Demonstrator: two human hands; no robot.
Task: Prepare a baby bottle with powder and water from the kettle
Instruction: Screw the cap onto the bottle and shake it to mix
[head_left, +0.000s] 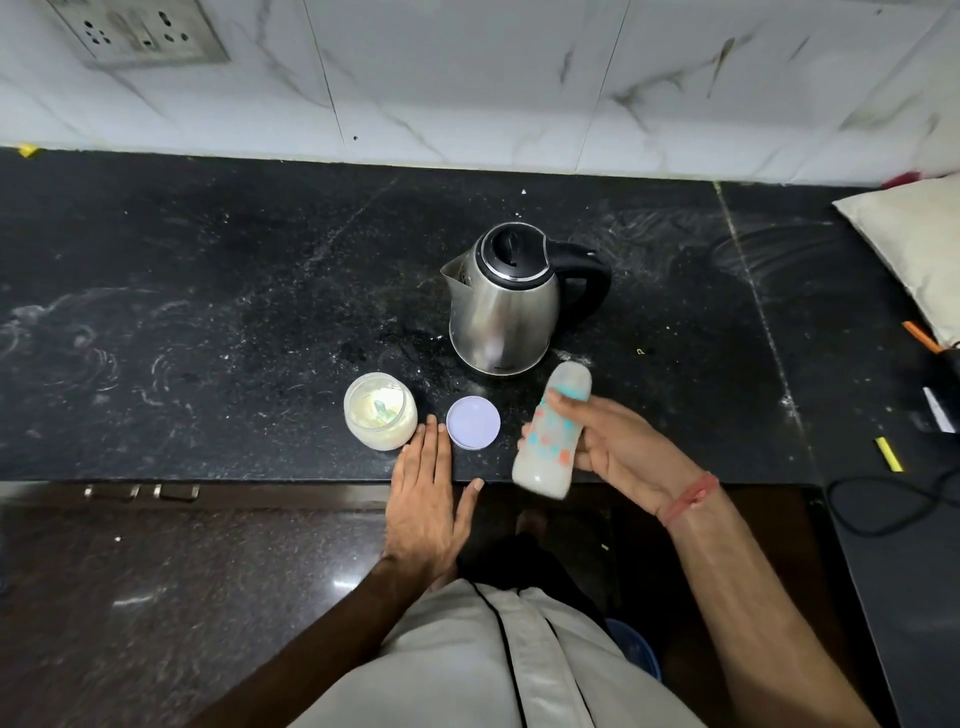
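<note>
My right hand (618, 447) grips a capped baby bottle (550, 431) with teal and orange print, tilted and blurred, milky liquid inside, held above the counter's front edge. My left hand (426, 493) lies flat on the black counter (208, 312), fingers apart, holding nothing. An open jar of pale powder (380, 410) with a scoop in it stands left of my fingertips. Its lilac lid (473, 422) lies flat between the jar and the bottle. A steel kettle (506, 299) with a black handle stands behind them, lid closed.
White marble wall tiles (467, 78) with a socket plate (137, 34) rise behind the counter. A pale cushion (914, 244), cables and small yellow and orange items lie at the right. Drawer handles (140, 491) sit under the counter edge at left.
</note>
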